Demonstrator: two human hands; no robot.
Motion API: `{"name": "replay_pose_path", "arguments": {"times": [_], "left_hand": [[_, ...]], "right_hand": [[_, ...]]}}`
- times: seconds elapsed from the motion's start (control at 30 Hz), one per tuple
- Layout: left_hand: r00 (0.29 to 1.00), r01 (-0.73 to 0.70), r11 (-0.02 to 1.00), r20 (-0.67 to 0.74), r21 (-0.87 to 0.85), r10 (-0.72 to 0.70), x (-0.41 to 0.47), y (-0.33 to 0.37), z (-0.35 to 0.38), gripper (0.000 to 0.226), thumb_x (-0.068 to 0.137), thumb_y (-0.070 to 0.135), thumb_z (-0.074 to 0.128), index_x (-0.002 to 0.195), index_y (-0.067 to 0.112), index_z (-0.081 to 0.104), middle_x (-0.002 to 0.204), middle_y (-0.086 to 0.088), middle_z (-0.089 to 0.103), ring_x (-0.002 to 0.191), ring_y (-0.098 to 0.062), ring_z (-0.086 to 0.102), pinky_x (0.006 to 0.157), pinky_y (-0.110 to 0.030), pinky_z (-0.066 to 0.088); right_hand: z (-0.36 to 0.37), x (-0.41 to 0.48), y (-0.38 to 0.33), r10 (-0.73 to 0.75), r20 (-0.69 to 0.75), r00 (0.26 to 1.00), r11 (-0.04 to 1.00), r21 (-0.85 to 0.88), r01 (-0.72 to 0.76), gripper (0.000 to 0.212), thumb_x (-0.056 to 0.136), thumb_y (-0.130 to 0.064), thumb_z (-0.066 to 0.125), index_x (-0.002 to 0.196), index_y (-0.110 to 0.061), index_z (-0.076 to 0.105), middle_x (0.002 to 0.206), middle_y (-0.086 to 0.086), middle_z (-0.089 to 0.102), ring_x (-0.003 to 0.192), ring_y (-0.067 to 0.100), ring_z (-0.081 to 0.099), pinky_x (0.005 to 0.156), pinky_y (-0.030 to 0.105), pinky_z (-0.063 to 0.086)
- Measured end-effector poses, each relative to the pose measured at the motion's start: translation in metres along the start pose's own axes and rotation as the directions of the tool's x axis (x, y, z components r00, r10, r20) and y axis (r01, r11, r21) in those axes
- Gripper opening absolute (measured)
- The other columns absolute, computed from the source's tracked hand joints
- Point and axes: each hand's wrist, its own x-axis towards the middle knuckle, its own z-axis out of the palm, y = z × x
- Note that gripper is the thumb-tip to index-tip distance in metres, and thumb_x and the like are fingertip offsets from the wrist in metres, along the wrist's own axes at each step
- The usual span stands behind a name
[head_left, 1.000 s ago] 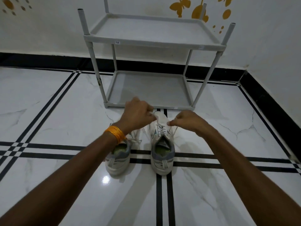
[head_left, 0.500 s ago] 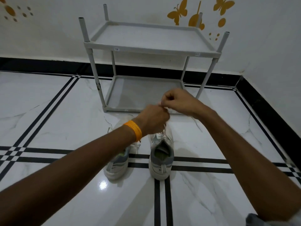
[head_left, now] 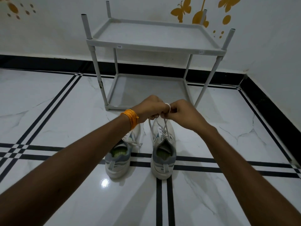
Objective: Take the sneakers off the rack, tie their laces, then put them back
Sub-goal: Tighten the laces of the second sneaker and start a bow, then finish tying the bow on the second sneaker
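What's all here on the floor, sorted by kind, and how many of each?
Sneakers: 2, the left sneaker and the right sneaker, whose laces the left hand and right hand are pinching.
Shoe racks: 1, the grey rack, both shelves bare.
Wristbands: 1, an orange band on the left wrist.
Total: 4

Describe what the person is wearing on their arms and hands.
Both forearms are bare, with no sleeves or gloves in view. The left wrist carries a stack of thin orange thread bangles, just behind the left hand. The right hand and its wrist show no band or watch, and no ring can be made out on it.
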Motion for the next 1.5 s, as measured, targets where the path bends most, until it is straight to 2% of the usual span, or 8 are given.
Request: {"name": "replay_pose_path", "arguments": {"times": [0.3, 0.47, 0.63, 0.9, 1.07, 1.17, 1.33, 1.5], "left_hand": [[0.971, 0.044, 0.956, 0.236, -0.29, 0.027, 0.002, -0.016, -0.017, 0.011, 0.07, 0.013, 0.061, 0.08, 0.011, 0.056, 0.08, -0.005, 0.054, 0.074, -0.017, 0.05, 0.068, -0.029, 0.045], [0.985, -0.163, 0.985, -0.046, 0.051, 0.166, -0.001, -0.023, 0.021, 0.051, 0.064, 0.0, 0.079, 0.107, 0.005, 0.051, 0.098, -0.021, 0.06, 0.086, -0.037, 0.062, 0.074, -0.051, 0.057], [0.761, -0.324, 0.82, -0.385, 0.471, 0.522, -0.001, -0.028, 0.04, 0.036, 0.076, -0.004, 0.062, 0.102, 0.012, 0.042, 0.069, -0.009, 0.06, 0.054, -0.026, 0.057, 0.051, -0.047, 0.051], [0.647, -0.412, 0.661, -0.31, 0.627, 0.697, -0.013, -0.036, 0.038, 0.024, 0.087, 0.026, 0.068, 0.083, 0.011, 0.05, 0.068, -0.002, 0.054, 0.059, -0.019, 0.048, 0.052, -0.029, 0.035], [0.973, -0.111, 0.993, -0.208, -0.039, 0.101, -0.007, -0.029, 0.025, 0.018, 0.082, 0.02, 0.07, 0.072, 0.005, 0.065, 0.055, 0.005, 0.05, 0.048, -0.008, 0.043, 0.048, -0.022, 0.035], [0.945, 0.322, 0.889, 0.173, -0.326, -0.279, -0.006, -0.017, 0.009, 0.023, 0.083, 0.022, 0.065, 0.063, 0.016, 0.056, 0.048, 0.007, 0.038, 0.042, -0.007, 0.028, 0.043, -0.019, 0.022], [0.927, 0.373, 0.763, 0.243, -0.528, -0.286, 0.0, -0.015, 0.005, 0.031, 0.087, 0.033, 0.055, 0.062, 0.014, 0.055, 0.05, 0.006, 0.034, 0.041, -0.008, 0.025, 0.036, -0.017, 0.02], [0.961, 0.271, 0.789, 0.109, -0.552, -0.254, 0.004, -0.021, 0.007, 0.025, 0.094, 0.025, 0.053, 0.072, 0.012, 0.054, 0.053, 0.004, 0.035, 0.041, -0.007, 0.028, 0.035, -0.017, 0.024]], "right_hand": [[-0.034, -0.012, -0.015, 0.015, 0.044, 0.999, 0.906, 0.421, -0.032, 0.027, 0.09, -0.022, 0.063, 0.075, 0.0, 0.067, 0.059, 0.003, 0.056, 0.052, 0.011, 0.048, 0.05, 0.023, 0.037], [-0.051, -0.005, -0.04, -0.011, 0.036, 0.999, 0.672, 0.741, -0.02, 0.019, 0.094, -0.021, 0.058, 0.079, -0.01, 0.061, 0.071, 0.004, 0.06, 0.061, 0.012, 0.058, 0.051, 0.021, 0.047], [-0.044, 0.009, -0.04, 0.1, -0.05, 0.994, 0.387, 0.922, 0.008, 0.013, 0.095, -0.012, 0.057, 0.093, -0.003, 0.066, 0.081, 0.009, 0.066, 0.073, 0.015, 0.068, 0.069, 0.022, 0.059], [0.001, 0.03, 0.011, 0.454, 0.154, 0.878, -0.107, 0.987, -0.118, 0.006, 0.093, 0.005, 0.054, 0.091, 0.007, 0.059, 0.094, 0.022, 0.063, 0.087, 0.029, 0.068, 0.07, 0.031, 0.062], [0.016, 0.024, 0.025, 0.495, 0.298, 0.816, 0.048, 0.928, -0.368, 0.005, 0.093, 0.002, 0.053, 0.092, 0.005, 0.058, 0.103, 0.027, 0.06, 0.088, 0.029, 0.065, 0.068, 0.029, 0.061], [0.012, 0.013, 0.024, 0.533, 0.175, 0.828, 0.35, 0.845, -0.404, 0.021, 0.09, -0.008, 0.059, 0.108, 0.004, 0.061, 0.101, 0.022, 0.062, 0.089, 0.028, 0.065, 0.07, 0.027, 0.057], [-0.005, -0.015, 0.002, 0.248, 0.112, 0.962, 0.853, 0.445, -0.272, 0.032, 0.082, -0.04, 0.071, 0.098, -0.014, 0.066, 0.089, 0.002, 0.073, 0.075, 0.016, 0.069, 0.061, 0.026, 0.051], [-0.003, -0.015, 0.002, 0.154, 0.039, 0.987, 0.916, 0.369, -0.158, 0.022, 0.086, -0.029, 0.07, 0.079, -0.009, 0.071, 0.06, -0.004, 0.062, 0.048, -0.002, 0.049, 0.054, 0.016, 0.039]]}}
